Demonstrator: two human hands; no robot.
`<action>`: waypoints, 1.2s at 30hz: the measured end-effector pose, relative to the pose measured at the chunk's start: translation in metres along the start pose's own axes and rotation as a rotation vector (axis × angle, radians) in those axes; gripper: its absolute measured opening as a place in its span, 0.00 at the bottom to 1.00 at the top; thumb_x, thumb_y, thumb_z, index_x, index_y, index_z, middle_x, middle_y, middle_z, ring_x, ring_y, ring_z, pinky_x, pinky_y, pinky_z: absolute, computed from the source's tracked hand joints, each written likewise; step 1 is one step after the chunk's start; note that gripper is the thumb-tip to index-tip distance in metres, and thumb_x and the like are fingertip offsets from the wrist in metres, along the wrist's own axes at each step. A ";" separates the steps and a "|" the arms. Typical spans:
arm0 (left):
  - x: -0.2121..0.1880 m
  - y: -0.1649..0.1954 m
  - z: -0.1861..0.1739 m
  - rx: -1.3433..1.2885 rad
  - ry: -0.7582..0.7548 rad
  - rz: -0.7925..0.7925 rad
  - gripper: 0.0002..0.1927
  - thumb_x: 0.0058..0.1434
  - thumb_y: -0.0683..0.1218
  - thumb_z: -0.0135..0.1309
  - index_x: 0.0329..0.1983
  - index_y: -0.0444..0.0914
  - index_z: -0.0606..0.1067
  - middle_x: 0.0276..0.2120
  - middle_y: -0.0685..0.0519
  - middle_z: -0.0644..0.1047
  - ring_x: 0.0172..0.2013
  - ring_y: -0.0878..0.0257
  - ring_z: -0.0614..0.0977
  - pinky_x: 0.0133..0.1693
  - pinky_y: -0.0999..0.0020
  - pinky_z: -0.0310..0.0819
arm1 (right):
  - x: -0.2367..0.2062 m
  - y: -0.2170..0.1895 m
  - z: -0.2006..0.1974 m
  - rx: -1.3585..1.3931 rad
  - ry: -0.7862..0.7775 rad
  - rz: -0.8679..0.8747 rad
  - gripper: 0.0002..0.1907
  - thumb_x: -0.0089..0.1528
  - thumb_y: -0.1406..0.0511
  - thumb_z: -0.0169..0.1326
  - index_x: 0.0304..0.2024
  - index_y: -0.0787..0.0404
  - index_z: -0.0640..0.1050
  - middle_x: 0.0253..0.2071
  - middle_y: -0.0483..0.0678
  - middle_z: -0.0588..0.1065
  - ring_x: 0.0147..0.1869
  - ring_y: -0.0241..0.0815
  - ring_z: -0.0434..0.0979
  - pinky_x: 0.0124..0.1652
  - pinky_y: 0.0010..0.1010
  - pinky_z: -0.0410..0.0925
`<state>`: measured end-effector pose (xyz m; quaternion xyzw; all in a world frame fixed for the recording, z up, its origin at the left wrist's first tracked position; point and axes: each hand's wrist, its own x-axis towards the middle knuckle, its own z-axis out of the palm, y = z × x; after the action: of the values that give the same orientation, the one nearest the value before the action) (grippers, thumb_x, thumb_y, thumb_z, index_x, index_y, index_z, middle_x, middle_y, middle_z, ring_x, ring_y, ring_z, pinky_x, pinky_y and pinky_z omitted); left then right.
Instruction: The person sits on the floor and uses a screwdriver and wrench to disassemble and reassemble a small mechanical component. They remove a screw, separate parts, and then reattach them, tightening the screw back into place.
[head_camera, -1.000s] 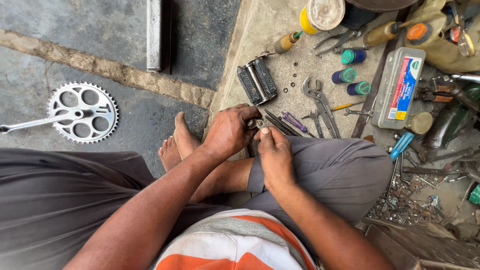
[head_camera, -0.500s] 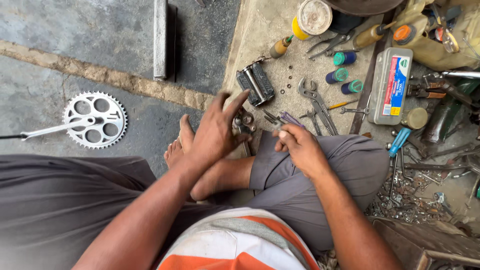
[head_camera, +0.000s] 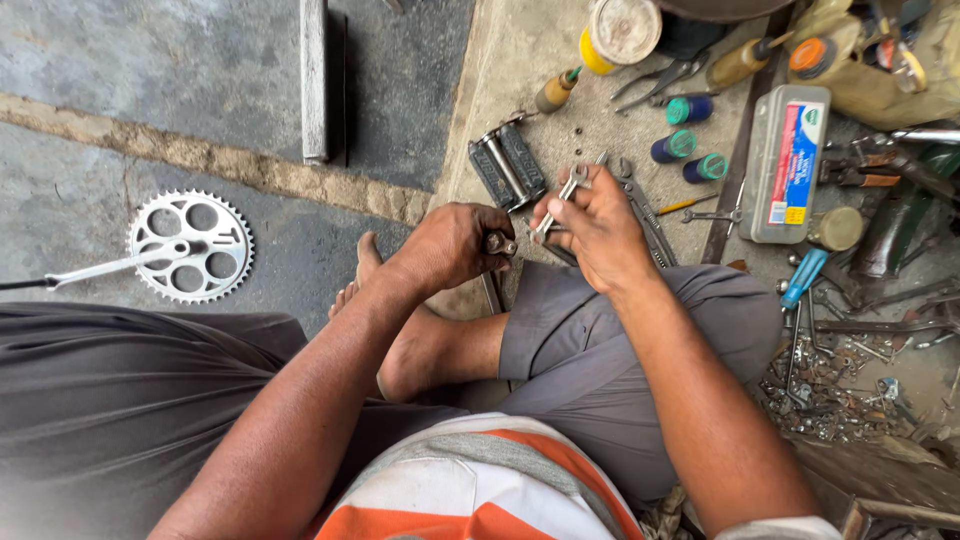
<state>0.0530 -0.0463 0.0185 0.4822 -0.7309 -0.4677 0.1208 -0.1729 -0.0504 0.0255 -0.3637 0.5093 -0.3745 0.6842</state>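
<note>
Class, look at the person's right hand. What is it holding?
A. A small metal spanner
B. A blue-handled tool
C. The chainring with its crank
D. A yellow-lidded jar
A. The right hand grips a small metal spanner raised above the knee, while the chainring lies apart on the ground at the left.

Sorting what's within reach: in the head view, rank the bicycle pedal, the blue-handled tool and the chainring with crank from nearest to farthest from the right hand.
1. Bicycle pedal, just left of the right hand.
2. Blue-handled tool, off to its right.
3. Chainring with crank, far left on the pavement.
</note>
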 end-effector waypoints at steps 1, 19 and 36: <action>0.002 -0.003 0.001 -0.012 -0.010 -0.019 0.18 0.50 0.48 0.70 0.44 0.44 0.80 0.36 0.52 0.82 0.40 0.55 0.85 0.44 0.60 0.79 | 0.003 0.001 0.004 0.020 0.024 -0.009 0.29 0.64 0.73 0.55 0.66 0.54 0.63 0.40 0.50 0.77 0.43 0.42 0.80 0.41 0.35 0.75; 0.005 -0.014 0.008 -0.124 0.092 0.032 0.17 0.49 0.45 0.70 0.41 0.40 0.78 0.36 0.50 0.82 0.38 0.54 0.85 0.41 0.61 0.79 | 0.038 -0.009 0.005 -0.324 -0.074 0.191 0.16 0.59 0.73 0.61 0.47 0.60 0.73 0.31 0.45 0.77 0.30 0.33 0.77 0.28 0.23 0.71; 0.006 -0.018 0.007 -0.117 0.115 0.052 0.15 0.51 0.45 0.69 0.40 0.39 0.77 0.36 0.50 0.81 0.39 0.51 0.84 0.40 0.57 0.78 | 0.034 0.010 -0.009 -0.292 0.081 0.137 0.04 0.64 0.67 0.57 0.37 0.58 0.74 0.24 0.40 0.71 0.23 0.29 0.68 0.21 0.21 0.62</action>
<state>0.0563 -0.0490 -0.0010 0.4813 -0.7063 -0.4780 0.2024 -0.1735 -0.0769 0.0003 -0.4083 0.6092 -0.2632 0.6268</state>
